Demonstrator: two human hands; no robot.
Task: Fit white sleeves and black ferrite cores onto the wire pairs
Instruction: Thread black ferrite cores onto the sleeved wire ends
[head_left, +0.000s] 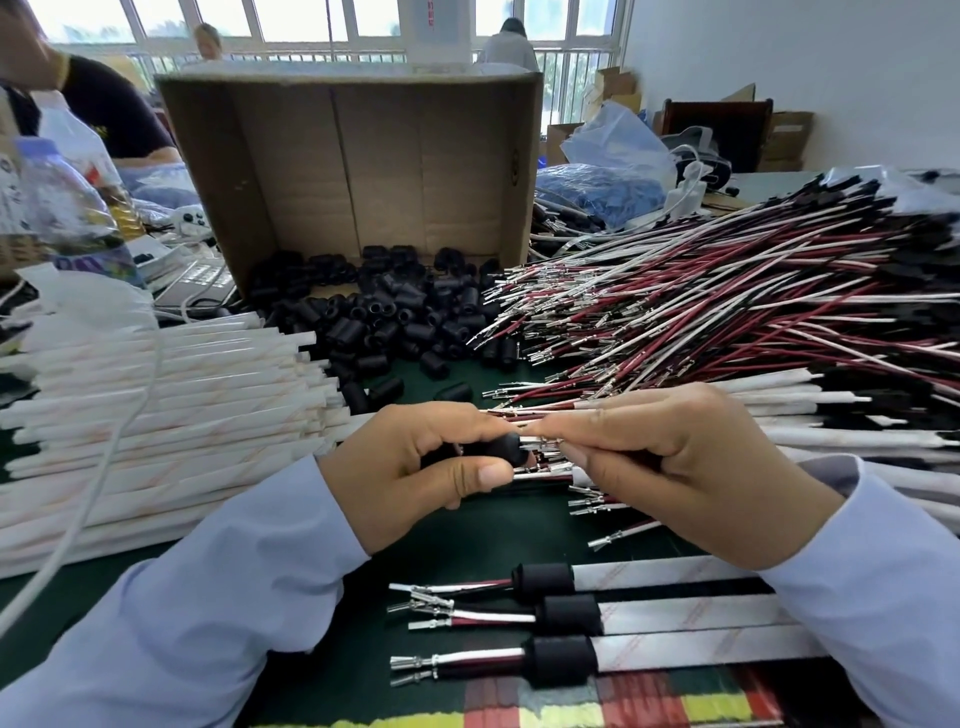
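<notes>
My left hand (421, 462) grips a black ferrite core (506, 449) between thumb and fingers. My right hand (691, 462) pinches a bundle of red and white wires (545, 465), their metal terminals touching the core's mouth. Three finished pairs (550, 618) with cores and white sleeves lie side by side below my hands. Loose black cores (384, 317) are heaped ahead. A stack of white sleeves (166, 405) lies at the left. A big pile of wire pairs (727, 301) spreads at the right.
An open cardboard box (353, 156) stands on its side behind the cores. A plastic bottle (62, 208) and a white cable (130, 415) are at the left. Blue bags (613, 171) sit at the back right. People stand and sit beyond the table.
</notes>
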